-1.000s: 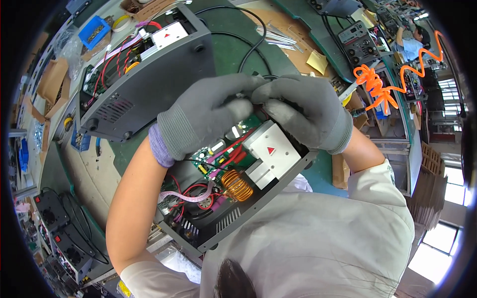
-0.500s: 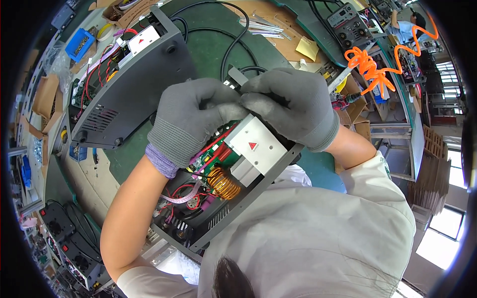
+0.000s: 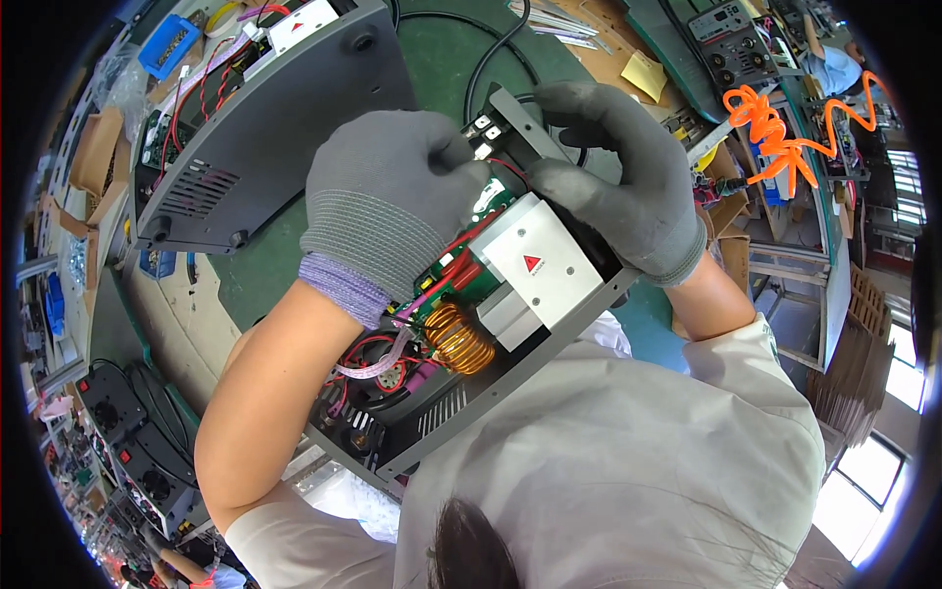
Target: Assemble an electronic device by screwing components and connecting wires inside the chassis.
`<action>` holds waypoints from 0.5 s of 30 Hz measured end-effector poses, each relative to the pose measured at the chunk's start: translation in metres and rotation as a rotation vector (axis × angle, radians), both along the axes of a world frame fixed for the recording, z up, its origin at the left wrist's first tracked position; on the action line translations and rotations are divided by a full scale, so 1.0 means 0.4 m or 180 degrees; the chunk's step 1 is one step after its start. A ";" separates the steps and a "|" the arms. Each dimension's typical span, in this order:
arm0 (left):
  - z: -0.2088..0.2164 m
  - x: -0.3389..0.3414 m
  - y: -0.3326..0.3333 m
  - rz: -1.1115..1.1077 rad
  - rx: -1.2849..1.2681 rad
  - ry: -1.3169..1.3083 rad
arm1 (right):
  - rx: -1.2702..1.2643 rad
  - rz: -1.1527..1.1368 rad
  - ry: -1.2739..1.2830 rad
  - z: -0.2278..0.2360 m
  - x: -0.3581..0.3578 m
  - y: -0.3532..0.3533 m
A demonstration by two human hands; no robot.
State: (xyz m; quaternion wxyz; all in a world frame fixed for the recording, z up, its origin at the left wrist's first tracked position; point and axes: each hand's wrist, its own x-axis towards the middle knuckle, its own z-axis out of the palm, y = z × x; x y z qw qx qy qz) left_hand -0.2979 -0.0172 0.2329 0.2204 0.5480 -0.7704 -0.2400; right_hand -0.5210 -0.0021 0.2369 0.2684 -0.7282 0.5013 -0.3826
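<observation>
Close to my body, an opened electronic unit (image 3: 579, 329) in a dark grey metal case lies slanted, its innards exposed. Inside are a copper coil (image 3: 459, 340), a silver metal block (image 3: 546, 263) with a red warning triangle, and red and purple wires. Over its far left side, my left hand (image 3: 392, 187) in a grey work glove has its fingers curled in by the end panel (image 3: 518, 123); what they pinch, if anything, is hidden. My right hand (image 3: 638, 187), gloved alike, hovers at the other side of that panel, thumb and fingers apart. A thin red wire (image 3: 511, 172) shows between the hands.
Beyond my left hand stands a second dark grey case (image 3: 285, 123) with wiring. Black cable (image 3: 481, 74) loops over the green mat (image 3: 446, 69). A blue parts bin (image 3: 169, 47) and cardboard boxes (image 3: 98, 167) are at left. An orange coiled hose (image 3: 775, 137) hangs at right.
My hands have come apart from where they met over the panel. The right hand's fingers have spread, and the panel and thin red wire now show. The whole view has shifted slightly.
</observation>
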 end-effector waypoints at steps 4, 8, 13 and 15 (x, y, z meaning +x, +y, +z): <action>-0.003 -0.001 0.005 0.0011 -0.0232 0.0105 | 0.0350 0.0201 -0.0211 -0.010 -0.003 -0.012; 0.005 0.000 0.006 0.0074 -0.0195 0.0034 | 0.0597 0.0204 -0.0205 0.001 0.006 -0.009; -0.006 -0.018 0.009 0.0092 -0.0491 -0.0040 | 0.0587 0.0119 -0.0321 -0.005 0.008 -0.005; -0.010 -0.025 0.011 0.0111 -0.0535 0.0021 | 0.0559 0.0095 -0.0335 -0.005 0.013 -0.004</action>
